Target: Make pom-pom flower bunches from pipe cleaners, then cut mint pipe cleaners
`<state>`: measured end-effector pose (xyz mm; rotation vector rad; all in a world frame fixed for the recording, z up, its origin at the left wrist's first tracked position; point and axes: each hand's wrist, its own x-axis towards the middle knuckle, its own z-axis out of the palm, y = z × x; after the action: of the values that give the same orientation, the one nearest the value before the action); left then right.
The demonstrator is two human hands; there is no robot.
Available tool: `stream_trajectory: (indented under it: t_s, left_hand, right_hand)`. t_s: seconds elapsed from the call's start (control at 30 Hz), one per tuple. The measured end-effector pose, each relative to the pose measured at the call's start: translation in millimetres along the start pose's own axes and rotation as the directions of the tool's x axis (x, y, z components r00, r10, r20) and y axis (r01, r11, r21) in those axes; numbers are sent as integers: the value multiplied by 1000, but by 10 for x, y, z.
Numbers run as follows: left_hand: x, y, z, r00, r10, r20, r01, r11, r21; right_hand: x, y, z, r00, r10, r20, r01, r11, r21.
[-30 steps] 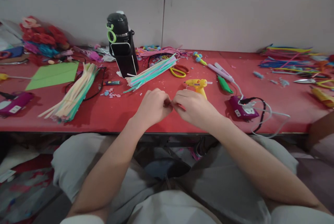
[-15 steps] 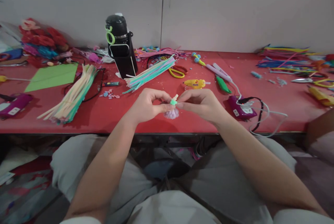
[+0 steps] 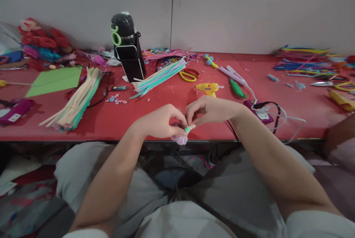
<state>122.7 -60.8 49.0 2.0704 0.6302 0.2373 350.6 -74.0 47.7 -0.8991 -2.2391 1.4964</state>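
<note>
Close to the front edge of the red table, both hands meet over a small pipe-cleaner craft piece (image 3: 181,140), fluffy and lilac with a green band and a cream tip. My left hand (image 3: 160,122) is closed, its thumb and fingers pinching the piece beside the green part. From the right, my right hand (image 3: 209,111) pinches at the green and cream end, fingertips touching those of the left. Fingers cover part of the piece. Behind my right hand lies a yellow glue gun (image 3: 207,89).
A black bottle (image 3: 128,54) stands at the back. Pipe cleaners lie in bundles, one left (image 3: 80,99), another mid-table (image 3: 161,77). A lilac hair straightener (image 3: 233,75), a green object (image 3: 237,89) and a purple power strip (image 3: 257,112) with cables are at right; scissors (image 3: 330,84) lie farther right.
Both hands have moved toward me and down with the craft piece, now at the table's front edge. The piece's cream tip has tilted to the right, and my right hand has turned downward.
</note>
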Motion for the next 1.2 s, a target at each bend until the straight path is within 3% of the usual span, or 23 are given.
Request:
stream_trajectory:
  t_s: [0.1,0.2,0.33,0.43,0.53,0.63,0.77,0.9,1.07,1.2]
  left_hand:
    - [-8,58,80,999,-48,2,46,974,221]
    - [13,118,160,998,-62,-18,63,878,474]
    - [59,143,209,995,-62,-83,103,714,693]
    - [78,104,190,988,-57,-145,145,678,720]
    - [85,53,151,969,-53,-243,211,691,692]
    - [90,5,107,939,-49,-341,268,726,634]
    - [76,-70,21,912,-67,-405,245,880,406]
    - [28,-130,-75,940,-102,-325,173,965,198]
    - [-37,-143,-124,969,-199,-147,197,980,-29]
    - [-55,-166,-156,990,-136,-43,131,986,-102]
  right_hand:
    - [61,10,-16,990,102,95,-87,985,-148]
    - [110,43,-2,981,164,102,-135,960,-244]
    - [139,35,67,976,213,-38,-214,922,-322]
    - [156,-9,162,961,170,-218,-243,896,-371]
    - [181,-25,275,900,130,-416,-286,896,-338]
    - [206,21,371,840,87,-536,-265,927,-267]
    - [201,108,418,800,-163,-577,-132,891,-434]
    - [158,131,385,841,-321,-436,-12,793,-609]
    - [116,98,369,884,-338,-322,122,833,-540]
    - [69,33,402,909,-303,-286,145,873,-465]
